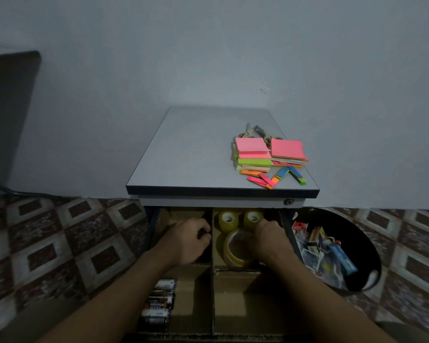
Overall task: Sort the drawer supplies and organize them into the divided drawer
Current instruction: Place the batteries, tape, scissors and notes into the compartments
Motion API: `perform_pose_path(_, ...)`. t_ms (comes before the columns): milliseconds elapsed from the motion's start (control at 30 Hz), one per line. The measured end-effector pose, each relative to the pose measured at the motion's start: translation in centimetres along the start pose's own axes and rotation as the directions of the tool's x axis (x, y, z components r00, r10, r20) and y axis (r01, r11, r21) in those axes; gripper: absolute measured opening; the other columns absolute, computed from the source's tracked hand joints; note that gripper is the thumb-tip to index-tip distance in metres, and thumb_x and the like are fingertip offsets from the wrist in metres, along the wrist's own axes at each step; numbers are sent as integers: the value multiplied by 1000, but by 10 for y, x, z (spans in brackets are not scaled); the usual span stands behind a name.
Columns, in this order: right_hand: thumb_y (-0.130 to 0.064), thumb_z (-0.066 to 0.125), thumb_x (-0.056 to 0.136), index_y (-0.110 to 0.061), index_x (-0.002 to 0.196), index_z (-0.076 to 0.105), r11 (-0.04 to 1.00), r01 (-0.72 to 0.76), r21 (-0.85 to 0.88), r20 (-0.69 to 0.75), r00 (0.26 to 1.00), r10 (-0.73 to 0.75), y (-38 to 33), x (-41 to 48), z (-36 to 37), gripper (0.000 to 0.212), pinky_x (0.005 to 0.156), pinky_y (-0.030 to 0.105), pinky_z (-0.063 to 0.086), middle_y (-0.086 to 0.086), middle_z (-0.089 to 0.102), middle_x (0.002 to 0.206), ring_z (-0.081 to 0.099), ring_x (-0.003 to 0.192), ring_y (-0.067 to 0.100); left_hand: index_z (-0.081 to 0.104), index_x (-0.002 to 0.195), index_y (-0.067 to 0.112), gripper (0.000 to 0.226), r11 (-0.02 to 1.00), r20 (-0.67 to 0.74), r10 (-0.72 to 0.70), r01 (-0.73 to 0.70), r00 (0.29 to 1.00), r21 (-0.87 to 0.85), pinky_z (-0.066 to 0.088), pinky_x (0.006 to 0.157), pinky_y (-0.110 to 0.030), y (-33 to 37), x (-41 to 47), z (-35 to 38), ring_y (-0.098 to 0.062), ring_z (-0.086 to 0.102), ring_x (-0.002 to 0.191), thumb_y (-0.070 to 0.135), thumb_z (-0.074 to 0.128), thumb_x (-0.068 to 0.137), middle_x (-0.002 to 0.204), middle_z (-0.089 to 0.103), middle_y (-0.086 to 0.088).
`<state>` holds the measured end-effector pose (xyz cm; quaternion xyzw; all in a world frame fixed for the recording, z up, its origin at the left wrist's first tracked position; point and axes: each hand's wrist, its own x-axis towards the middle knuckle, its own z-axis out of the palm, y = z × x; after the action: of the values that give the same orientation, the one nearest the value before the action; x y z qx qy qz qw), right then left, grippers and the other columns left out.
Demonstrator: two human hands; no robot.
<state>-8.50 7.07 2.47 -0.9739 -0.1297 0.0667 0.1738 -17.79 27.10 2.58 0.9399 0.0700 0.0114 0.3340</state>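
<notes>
Reaching into the drawer, we curl our left hand in its back left part, our right hand on the tape roll back right. We cannot tell either grip.

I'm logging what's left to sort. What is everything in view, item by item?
cabinet: one, grey top, against the wall
drawer: one, open, brown cardboard dividers, below the top
sticky note pads: several, pink, green, orange, cabinet top right
page flag strips: loose handful, mixed colours, in front of the pads
scissors: at least one pair, greyish, behind the pads
small tape rolls: two, yellowish, rear right compartment, at back
large tape roll: one, yellowish, same compartment, nearer
batteries: at least three, silver-dark, front left compartment
bin: one, black, floor right of cabinet, holding mixed packaging
left hand: fingers curled, rear left compartment
right hand: over the large tape roll's right edge
</notes>
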Motion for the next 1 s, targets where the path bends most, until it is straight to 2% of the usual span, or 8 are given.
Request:
perform_pose_path(200,-38,64,93,-10,111,60,1000,-1,3,-1,1000,1,-2,-3,-3,33,79,33,54,9,63,108,65,99,25,60,107,35,10,1000,-1,-11,11,1000,-13,49,73,-24,-1,0,0,-4,58,88,34,56,98,97,55,16)
perform_pose_path(400,-30,62,94,-9,113,58,1000,-8,-6,8,1000,8,-5,-5,-6,29,81,34,53,11,61,113,63,103,26,60,107,35,9,1000,6,-17,17,1000,-15,52,76,-24,-1,2,0,-4,59,89,32,56,99,97,57,14)
perform_pose_path(700,-34,63,93,-6,114,58,999,-30,39,34,999,28,-4,-7,-7,35,81,33,52,12,61,113,63,105,28,59,103,39,8,999,20,-27,28,999,-45,55,78,-28,-2,1,1,-5,61,88,33,57,98,97,61,12)
perform_pose_path(900,-40,68,89,-13,104,62,996,-28,80,79,997,22,-4,-8,-6,31,75,29,55,6,66,102,62,86,18,57,102,43,11,997,52,-39,42,998,-57,56,84,-32,1,-2,-2,-5,62,92,32,57,98,98,63,12)
perform_pose_path(1000,-34,63,92,-13,93,59,998,-27,59,89,996,21,-2,-9,-7,21,71,27,51,4,63,92,55,74,13,56,104,45,14,997,60,-49,53,997,-63,55,90,-33,3,-5,-3,-2,60,96,32,58,98,100,61,16)
